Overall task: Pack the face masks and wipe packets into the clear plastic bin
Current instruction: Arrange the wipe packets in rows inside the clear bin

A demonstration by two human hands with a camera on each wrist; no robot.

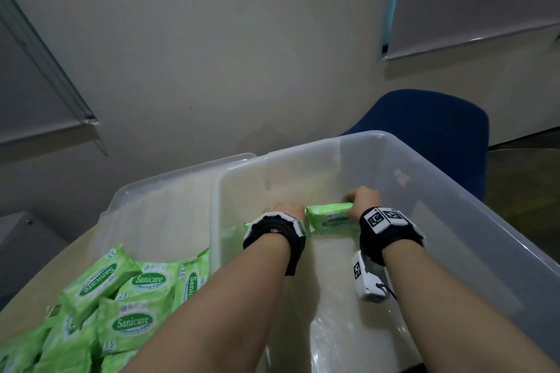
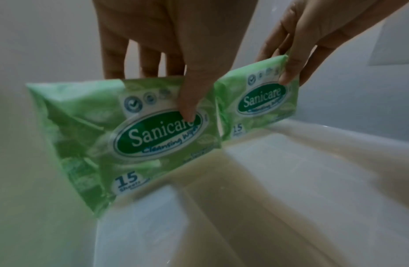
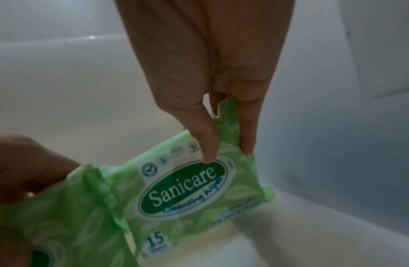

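Left hand (image 2: pixel 176 45) and right hand (image 3: pixel 206 72) reach forward, fingers pinching.

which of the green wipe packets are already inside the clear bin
Only the two held ones: the packet in the left hand and the packet in the right hand. The rest lie piled outside the clear bin.

The room around me is dim and greyish, with soft, even light and no hard shadows. From my head camera the wall lines bow toward the edges, and the bin (image 1: pixel 454 206) floor shows a pale sheen near me. My left wrist view is smeared with motion blur, worst along its lower left. My right wrist view is soft too: the wipe packet (image 3: pixel 183 189) lettering reads, but the corners dissolve into haze.
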